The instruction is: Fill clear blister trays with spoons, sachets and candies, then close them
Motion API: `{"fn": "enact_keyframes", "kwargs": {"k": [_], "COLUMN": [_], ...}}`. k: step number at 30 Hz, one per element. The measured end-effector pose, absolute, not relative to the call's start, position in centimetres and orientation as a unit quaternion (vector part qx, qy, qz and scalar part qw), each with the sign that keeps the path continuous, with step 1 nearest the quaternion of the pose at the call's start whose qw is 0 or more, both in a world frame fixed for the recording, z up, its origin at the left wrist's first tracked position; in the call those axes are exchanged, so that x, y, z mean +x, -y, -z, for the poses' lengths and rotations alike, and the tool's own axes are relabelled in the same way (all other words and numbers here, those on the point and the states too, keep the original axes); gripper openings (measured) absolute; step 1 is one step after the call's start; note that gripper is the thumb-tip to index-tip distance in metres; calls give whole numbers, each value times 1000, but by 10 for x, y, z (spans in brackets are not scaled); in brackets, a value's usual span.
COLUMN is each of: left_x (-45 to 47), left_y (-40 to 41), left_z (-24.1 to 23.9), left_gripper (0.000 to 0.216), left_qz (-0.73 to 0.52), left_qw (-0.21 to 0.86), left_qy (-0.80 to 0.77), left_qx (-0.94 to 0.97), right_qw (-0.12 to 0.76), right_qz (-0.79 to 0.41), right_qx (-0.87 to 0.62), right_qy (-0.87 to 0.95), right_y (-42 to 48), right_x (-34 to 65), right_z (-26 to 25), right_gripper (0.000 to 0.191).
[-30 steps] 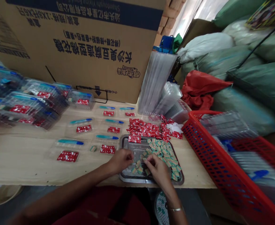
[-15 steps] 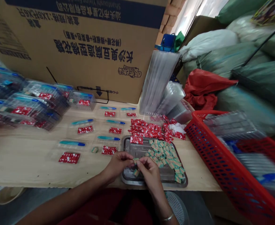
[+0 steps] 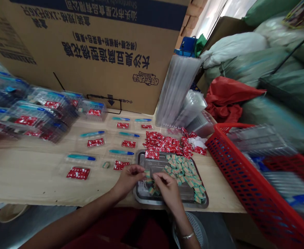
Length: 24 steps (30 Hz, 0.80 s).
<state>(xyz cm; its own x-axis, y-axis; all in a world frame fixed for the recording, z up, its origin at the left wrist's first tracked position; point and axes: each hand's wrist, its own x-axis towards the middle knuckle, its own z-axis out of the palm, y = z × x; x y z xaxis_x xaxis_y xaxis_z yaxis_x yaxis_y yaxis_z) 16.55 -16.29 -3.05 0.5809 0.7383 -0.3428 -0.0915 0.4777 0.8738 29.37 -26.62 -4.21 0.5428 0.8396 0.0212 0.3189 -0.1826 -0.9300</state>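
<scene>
My left hand [image 3: 129, 178] and my right hand [image 3: 167, 189] meet over the near left part of a metal tray [image 3: 141, 157]. Their fingertips pinch small green-and-tan packets [image 3: 148, 174] between them. More of these packets [image 3: 185, 171] lie heaped on the tray's right side. A pile of red packets [image 3: 167, 142] sits just behind the tray. Clear plastic packs, each with a blue pen [image 3: 121, 152] and a red packet [image 3: 76, 172], lie spread over the wooden table [image 3: 24, 180] to the left.
A red plastic basket [image 3: 227, 162] with clear packs stands at the right. A big printed cardboard box [image 3: 94, 52] closes off the back. Stacked filled packs [image 3: 32, 114] sit far left; clear empty trays [image 3: 177, 90] lean behind the tray. Green sacks and red cloth [image 3: 227, 97] fill the right.
Both hands lifted from the tray floor and came together, now pinching small packets between their fingertips. The view shifted slightly.
</scene>
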Motion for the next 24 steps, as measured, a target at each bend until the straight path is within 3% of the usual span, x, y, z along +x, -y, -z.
{"fn": "enact_keyframes", "kwargs": {"k": [5, 8, 10, 14, 16, 24], "left_x": [163, 161, 160, 160, 161, 158], "left_y": [155, 156, 156, 159, 162, 165], "left_z": [36, 39, 38, 36, 35, 36], "left_gripper": [32, 26, 22, 20, 20, 21], "left_qz": [-293, -297, -303, -277, -256, -221], "left_qw": [758, 742, 729, 732, 739, 746], "left_qy": [-388, -399, -405, -401, -391, -345], "left_qx": [436, 449, 461, 476, 485, 525], "right_qw": [256, 186, 226, 423, 476, 471], "right_qz": [-96, -89, -117, -275, -296, -245], "right_qx": [-811, -817, -806, -719, -693, -706], "right_qy": [518, 538, 534, 478, 453, 468], "right_y": [261, 257, 256, 259, 260, 266], "right_x": [294, 283, 281, 284, 283, 280], "right_z": [39, 41, 41, 37, 35, 45], "right_gripper": [19, 12, 11, 15, 20, 18]}}
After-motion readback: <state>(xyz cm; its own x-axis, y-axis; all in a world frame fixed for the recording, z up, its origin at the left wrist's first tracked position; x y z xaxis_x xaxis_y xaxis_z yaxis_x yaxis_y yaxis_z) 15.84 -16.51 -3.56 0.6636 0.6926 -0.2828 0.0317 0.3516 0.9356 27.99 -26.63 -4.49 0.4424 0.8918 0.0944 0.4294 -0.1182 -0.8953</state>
